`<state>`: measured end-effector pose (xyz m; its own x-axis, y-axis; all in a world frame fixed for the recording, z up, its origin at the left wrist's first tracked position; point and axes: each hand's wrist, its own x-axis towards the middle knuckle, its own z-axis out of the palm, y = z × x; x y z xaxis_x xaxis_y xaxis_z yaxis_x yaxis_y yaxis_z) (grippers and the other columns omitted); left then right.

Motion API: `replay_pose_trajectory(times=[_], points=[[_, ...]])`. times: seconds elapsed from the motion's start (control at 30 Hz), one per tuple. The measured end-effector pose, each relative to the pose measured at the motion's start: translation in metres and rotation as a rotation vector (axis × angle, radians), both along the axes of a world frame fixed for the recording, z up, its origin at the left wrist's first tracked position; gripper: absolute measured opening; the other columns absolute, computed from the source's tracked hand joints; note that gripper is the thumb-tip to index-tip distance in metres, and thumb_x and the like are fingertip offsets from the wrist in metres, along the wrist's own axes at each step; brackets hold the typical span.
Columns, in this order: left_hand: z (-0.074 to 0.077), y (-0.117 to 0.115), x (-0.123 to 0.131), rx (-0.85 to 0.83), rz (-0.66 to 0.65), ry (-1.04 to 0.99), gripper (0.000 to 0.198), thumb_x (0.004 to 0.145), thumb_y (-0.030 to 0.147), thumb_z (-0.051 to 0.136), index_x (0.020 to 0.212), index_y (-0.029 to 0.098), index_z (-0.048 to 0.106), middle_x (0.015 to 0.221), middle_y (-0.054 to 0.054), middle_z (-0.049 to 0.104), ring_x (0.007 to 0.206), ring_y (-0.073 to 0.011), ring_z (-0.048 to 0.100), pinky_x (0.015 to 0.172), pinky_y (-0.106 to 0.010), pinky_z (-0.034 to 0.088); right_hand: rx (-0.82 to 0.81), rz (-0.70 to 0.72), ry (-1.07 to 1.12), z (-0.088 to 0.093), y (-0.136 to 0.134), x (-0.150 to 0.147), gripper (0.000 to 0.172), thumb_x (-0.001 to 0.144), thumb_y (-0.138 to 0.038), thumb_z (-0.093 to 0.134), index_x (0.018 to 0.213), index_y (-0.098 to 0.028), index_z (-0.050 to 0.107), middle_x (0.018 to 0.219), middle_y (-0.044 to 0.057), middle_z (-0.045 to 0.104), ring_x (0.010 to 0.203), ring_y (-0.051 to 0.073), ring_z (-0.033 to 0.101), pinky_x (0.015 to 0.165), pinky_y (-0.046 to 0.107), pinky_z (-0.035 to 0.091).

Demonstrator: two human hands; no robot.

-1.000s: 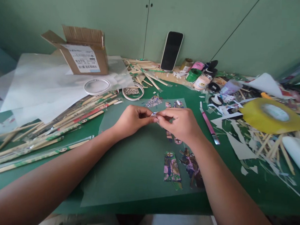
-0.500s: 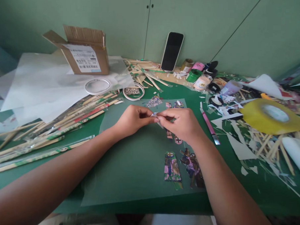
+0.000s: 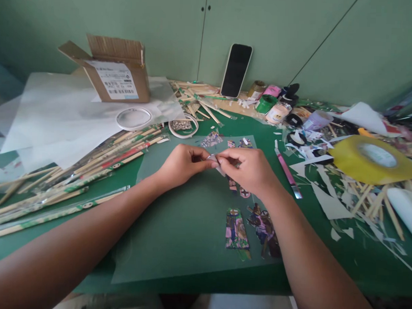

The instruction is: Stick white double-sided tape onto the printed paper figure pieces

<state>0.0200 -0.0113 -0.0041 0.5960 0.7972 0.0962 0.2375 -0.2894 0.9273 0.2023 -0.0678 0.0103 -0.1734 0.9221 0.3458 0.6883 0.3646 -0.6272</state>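
My left hand (image 3: 183, 166) and my right hand (image 3: 248, 170) meet above a translucent sheet (image 3: 175, 230). Thumbs and fingers of both pinch a small whitish piece of paper (image 3: 220, 170), mostly covered by the fingertips. Beyond and beneath the right hand lie painted cutouts, partly hidden, one with a rounded pink end (image 3: 244, 192). Closer to me rests a cutout painted pink, green and blue (image 3: 237, 231). Beside it, a dark purple and brown cutout (image 3: 262, 227) is partly covered by my right forearm.
Wrapped chopsticks (image 3: 99, 177) lie left. Behind them stand an open cardboard box (image 3: 123, 82) and a white tape ring (image 3: 134, 119). A phone (image 3: 236, 70) leans against the green wall. Rightward are paint jars (image 3: 266, 104), a pink craft knife (image 3: 287, 169), paper scraps and a yellowish tape roll (image 3: 349, 158).
My right fingertips have shifted slightly on the small paper piece, so a little more of its pale lower part shows. My left hand stays almost still.
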Motion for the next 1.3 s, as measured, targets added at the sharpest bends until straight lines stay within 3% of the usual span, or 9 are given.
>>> replay_pose_trajectory(times=[0.13,0.37,0.5,0.63,0.73,0.8,0.9,1.03,1.3], points=[[0.001,-0.001,0.000,-0.013,0.001,-0.008,0.037,0.069,0.048,0.075,0.065,0.013,0.065,0.056,0.003,0.053,0.054,-0.0074,0.041,0.049,-0.021,0.029,-0.023,-0.001,0.007,0.001,-0.001,0.000,0.022,0.085,-0.028,0.055,0.078,-0.018,0.072,0.071,0.003,0.071,0.058,0.012,0.057,0.055,0.025,0.041],[0.001,0.001,0.000,-0.012,0.010,-0.024,0.040,0.070,0.048,0.074,0.058,0.013,0.060,0.052,0.003,0.050,0.051,-0.0073,0.039,0.048,-0.022,0.027,0.035,-0.122,0.043,-0.002,0.000,-0.006,0.017,0.081,-0.025,0.055,0.072,-0.019,0.068,0.063,0.001,0.067,0.056,0.013,0.057,0.055,0.025,0.041],[0.000,0.003,-0.002,-0.026,0.020,-0.068,0.038,0.072,0.048,0.073,0.064,0.013,0.063,0.055,0.002,0.053,0.052,-0.0085,0.045,0.050,-0.022,0.032,0.138,-0.260,0.126,0.000,0.001,-0.003,0.017,0.083,-0.026,0.053,0.070,-0.020,0.062,0.059,0.000,0.062,0.053,0.014,0.055,0.055,0.026,0.041],[0.001,0.004,-0.001,-0.054,0.006,-0.136,0.038,0.072,0.050,0.074,0.072,0.013,0.064,0.064,-0.001,0.060,0.057,-0.0091,0.051,0.054,-0.022,0.041,0.179,-0.503,0.076,-0.001,0.006,0.017,0.022,0.085,-0.023,0.049,0.064,-0.022,0.056,0.053,0.001,0.056,0.052,0.017,0.054,0.055,0.030,0.040],[0.003,0.003,0.000,-0.066,0.012,-0.183,0.040,0.071,0.053,0.075,0.074,0.014,0.063,0.066,0.000,0.060,0.056,-0.0082,0.050,0.053,-0.021,0.042,0.126,-0.644,-0.029,-0.005,0.010,0.029,0.009,0.082,-0.020,0.054,0.075,-0.021,0.060,0.056,0.003,0.057,0.054,0.020,0.053,0.057,0.033,0.039],[0.005,0.002,0.001,-0.070,0.017,-0.209,0.042,0.071,0.054,0.074,0.074,0.014,0.062,0.065,0.000,0.059,0.054,-0.0076,0.049,0.052,-0.021,0.043,0.118,-0.625,-0.033,-0.007,0.010,0.028,0.013,0.079,-0.018,0.056,0.089,-0.020,0.063,0.072,0.006,0.065,0.061,0.021,0.056,0.060,0.033,0.041],[0.006,0.002,0.001,-0.063,0.035,-0.233,0.042,0.073,0.055,0.073,0.073,0.016,0.060,0.063,0.002,0.057,0.053,-0.0074,0.047,0.052,-0.021,0.043,0.087,-0.419,0.154,-0.005,0.008,0.013,0.016,0.086,-0.026,0.052,0.092,-0.020,0.066,0.089,0.008,0.069,0.071,0.019,0.060,0.064,0.032,0.044],[0.005,0.002,0.000,-0.028,0.073,-0.243,0.041,0.076,0.055,0.070,0.072,0.016,0.058,0.062,0.002,0.056,0.053,-0.0076,0.047,0.051,-0.021,0.040,-0.084,-0.125,0.429,-0.004,0.003,-0.010,0.025,0.085,-0.043,0.060,0.079,-0.019,0.066,0.073,0.003,0.066,0.063,0.015,0.058,0.058,0.028,0.043],[0.007,0.003,-0.001,-0.150,-0.005,-0.251,0.039,0.071,0.049,0.076,0.080,0.014,0.062,0.066,0.002,0.057,0.055,-0.0073,0.047,0.054,-0.021,0.041,-0.099,-0.188,0.539,-0.010,0.008,-0.011,0.021,0.080,-0.033,0.063,0.065,-0.018,0.060,0.054,-0.003,0.055,0.050,0.009,0.045,0.051,0.024,0.035]])
